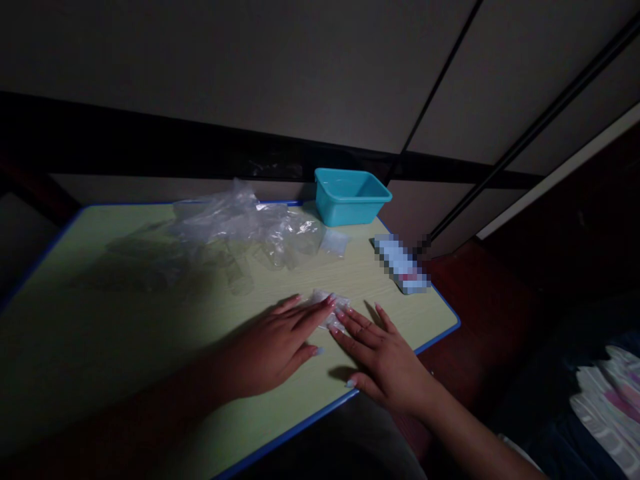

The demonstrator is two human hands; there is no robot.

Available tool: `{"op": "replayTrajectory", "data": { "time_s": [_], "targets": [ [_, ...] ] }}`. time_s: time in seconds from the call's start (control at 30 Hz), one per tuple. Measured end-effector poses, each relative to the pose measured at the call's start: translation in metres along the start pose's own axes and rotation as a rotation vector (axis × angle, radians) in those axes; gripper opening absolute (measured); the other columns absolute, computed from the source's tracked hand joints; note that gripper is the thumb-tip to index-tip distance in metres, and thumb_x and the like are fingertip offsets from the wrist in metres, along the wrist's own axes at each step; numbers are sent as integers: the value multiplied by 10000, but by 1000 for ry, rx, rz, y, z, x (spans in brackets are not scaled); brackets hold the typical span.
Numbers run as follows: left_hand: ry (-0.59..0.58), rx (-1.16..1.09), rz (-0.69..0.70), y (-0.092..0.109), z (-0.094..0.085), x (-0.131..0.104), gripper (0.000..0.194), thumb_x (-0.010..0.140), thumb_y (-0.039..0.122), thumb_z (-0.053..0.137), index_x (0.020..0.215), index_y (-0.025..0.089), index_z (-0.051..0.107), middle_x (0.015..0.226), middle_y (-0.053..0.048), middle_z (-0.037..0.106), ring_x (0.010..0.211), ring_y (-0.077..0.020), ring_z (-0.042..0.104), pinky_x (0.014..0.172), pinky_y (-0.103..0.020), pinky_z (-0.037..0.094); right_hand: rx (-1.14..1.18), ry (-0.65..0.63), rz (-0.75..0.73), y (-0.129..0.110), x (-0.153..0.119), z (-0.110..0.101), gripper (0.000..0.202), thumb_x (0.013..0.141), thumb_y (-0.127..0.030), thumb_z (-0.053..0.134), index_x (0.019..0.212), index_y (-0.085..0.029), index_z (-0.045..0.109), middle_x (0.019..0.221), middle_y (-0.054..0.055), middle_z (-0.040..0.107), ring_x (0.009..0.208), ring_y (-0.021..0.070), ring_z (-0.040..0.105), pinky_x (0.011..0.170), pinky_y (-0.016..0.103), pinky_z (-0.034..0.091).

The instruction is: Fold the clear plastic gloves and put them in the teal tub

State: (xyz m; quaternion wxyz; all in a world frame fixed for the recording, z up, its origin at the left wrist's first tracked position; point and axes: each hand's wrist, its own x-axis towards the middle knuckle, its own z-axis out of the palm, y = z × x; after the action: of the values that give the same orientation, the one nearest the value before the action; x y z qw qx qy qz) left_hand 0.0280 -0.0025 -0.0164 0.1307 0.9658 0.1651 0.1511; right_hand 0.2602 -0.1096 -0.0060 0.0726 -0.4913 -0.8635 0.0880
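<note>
A small clear plastic packet point(325, 323) with whitish contents lies flat on the pale green table point(270, 427). My left hand point(275, 350) rests its fingertips on the packet's left and upper part, fingers stretched out. From the right, my right hand point(380, 353) touches the same packet with spread fingers, its thumb held apart. The fingers cover part of the packet. Just beyond the hands lies a second small white packet point(335, 244), flat on the table and touched by neither hand.
Crumpled clear plastic bags point(240, 223) spread over the table's back and left. A turquoise plastic bin point(350, 207) stands at the back right corner. Near the right edge lies a blurred, light-blue oblong object point(401, 263). Cabinet panels point(225, 67) rise behind the table.
</note>
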Motion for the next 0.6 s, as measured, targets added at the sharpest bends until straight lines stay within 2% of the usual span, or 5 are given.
{"op": "replayTrajectory", "data": {
  "time_s": [0.1, 0.2, 0.33, 0.47, 0.6],
  "targets": [
    [-13, 73, -36, 0, 0, 1, 546, 954, 351, 460, 1459, 206, 311, 1517, -76, 358, 1404, -218, 308, 1169, -428, 168, 9, -3, -7, 1, 0, 1, 703, 934, -489, 447, 1520, -222, 167, 1540, 114, 265, 1432, 282, 207, 1140, 594, -16],
    [-2, 162, -75, 1, 0, 1, 574, 943, 454, 446, 1434, 169, 363, 1515, -106, 351, 1406, -247, 303, 1168, -469, 138, -14, 34, 39, 0, 5, 0, 756, 943, -480, 411, 1531, -165, 55, 1557, 138, 195, 1444, 278, 161, 1147, 582, 10],
    [78, 225, -143, 1, 1, -1, 676, 956, 495, 347, 1485, 89, 235, 1521, -172, 315, 1418, -298, 261, 1147, -523, 152, -78, 58, 144, -5, 32, -6, 754, 957, -490, 355, 1519, -73, 73, 1569, 171, 75, 1457, 284, 45, 1145, 573, 96],
    [217, 165, -174, -1, -2, -4, 655, 982, 380, 223, 1518, 102, -32, 1544, -190, 255, 1429, -295, 226, 1131, -539, 173, -93, -10, 24, -4, 72, -13, 770, 957, -552, 332, 1518, -84, 89, 1570, 165, 87, 1459, 267, 52, 1147, 564, 53],
    [378, 85, -178, -2, -6, -5, 653, 981, 494, 63, 1522, 145, -47, 1568, -168, 199, 1436, -311, 194, 1140, -554, 96, -104, -73, -182, 4, 103, -8, 752, 958, -580, 313, 1508, -93, 152, 1575, 160, 93, 1461, 250, 43, 1134, 579, 9]
  ]
}}
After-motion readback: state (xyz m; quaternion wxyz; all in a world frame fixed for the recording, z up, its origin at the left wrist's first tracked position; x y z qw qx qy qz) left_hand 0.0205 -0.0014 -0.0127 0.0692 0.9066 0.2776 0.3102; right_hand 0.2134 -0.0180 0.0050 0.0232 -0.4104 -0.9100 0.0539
